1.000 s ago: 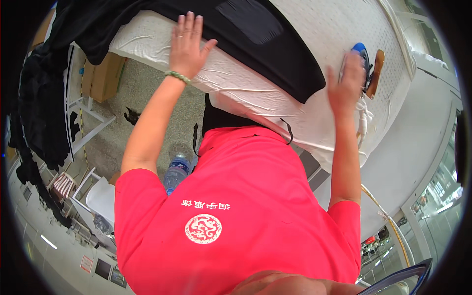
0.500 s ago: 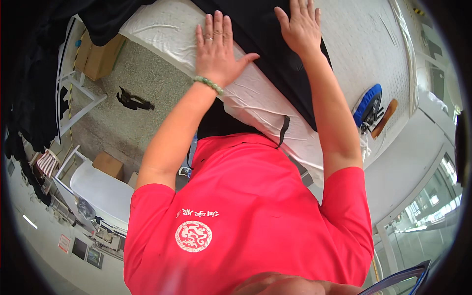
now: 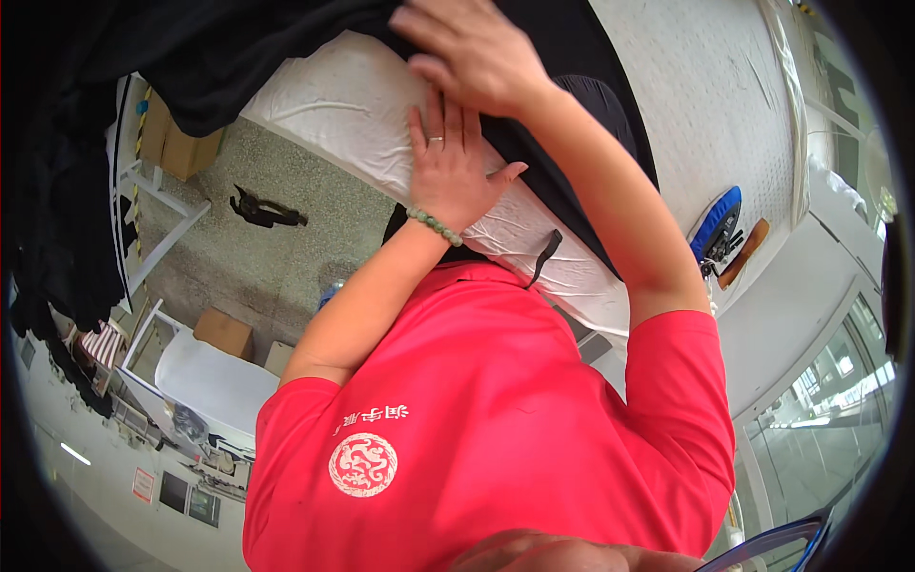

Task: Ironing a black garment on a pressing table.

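Observation:
A black garment [image 3: 572, 143] lies lengthwise over a table covered in white cloth [image 3: 324, 91]. My left hand [image 3: 452, 176] rests flat at the garment's near edge, fingers stretched and thumb spread, with a ring and a green bead bracelet on it. Just beyond it and partly over its fingertips is my right hand [image 3: 477, 57], held above the black cloth. Its fingers are extended and slightly smeared by motion, and no object shows in it. A folded or raised part of the garment lies to the right of my right wrist.
At the table's right side sits an iron with a blue cover [image 3: 717, 224], beside a brown wooden piece [image 3: 745, 255]. Black cloth [image 3: 67, 191] hangs in a mass at the left. Cardboard boxes [image 3: 181, 143] and a dark scrap [image 3: 262, 208] are on the floor.
My right hand has swung left across the garment to above my left fingertips. My left hand has shifted slightly right and nearer. The black cloth's shape has changed by my right wrist.

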The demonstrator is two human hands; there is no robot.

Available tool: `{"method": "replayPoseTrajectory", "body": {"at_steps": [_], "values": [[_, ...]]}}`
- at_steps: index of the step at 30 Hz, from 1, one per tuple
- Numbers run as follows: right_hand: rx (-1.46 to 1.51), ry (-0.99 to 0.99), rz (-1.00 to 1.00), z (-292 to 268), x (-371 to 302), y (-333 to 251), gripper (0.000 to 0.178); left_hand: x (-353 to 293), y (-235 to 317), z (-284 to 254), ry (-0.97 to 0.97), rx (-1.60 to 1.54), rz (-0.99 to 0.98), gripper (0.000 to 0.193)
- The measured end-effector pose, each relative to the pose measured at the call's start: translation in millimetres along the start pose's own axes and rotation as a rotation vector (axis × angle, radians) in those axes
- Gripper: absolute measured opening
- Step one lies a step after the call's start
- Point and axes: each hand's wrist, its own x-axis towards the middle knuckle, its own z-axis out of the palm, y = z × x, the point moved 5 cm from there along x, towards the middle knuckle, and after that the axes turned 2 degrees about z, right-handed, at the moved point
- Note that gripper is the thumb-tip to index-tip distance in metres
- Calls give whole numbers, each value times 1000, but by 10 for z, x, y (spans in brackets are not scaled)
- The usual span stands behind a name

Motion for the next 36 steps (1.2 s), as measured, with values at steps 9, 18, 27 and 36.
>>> {"method": "replayPoseTrajectory", "body": {"at_steps": [9,18,27,36], "values": [[-91,164,134,-145,-1024,303,58,-15,-25,-13,78,-19,85,103],[-282,112,544,-716,-4058,566,53,-53,835,284,-11,-34,448,90],[-481,377,1161,-1735,-4739,1674,63,-970,2790,959,-212,-214,919,89],[494,355,1641,-1859,-4961,2394,39,-1115,2878,1017,-167,-260,897,90]]}}
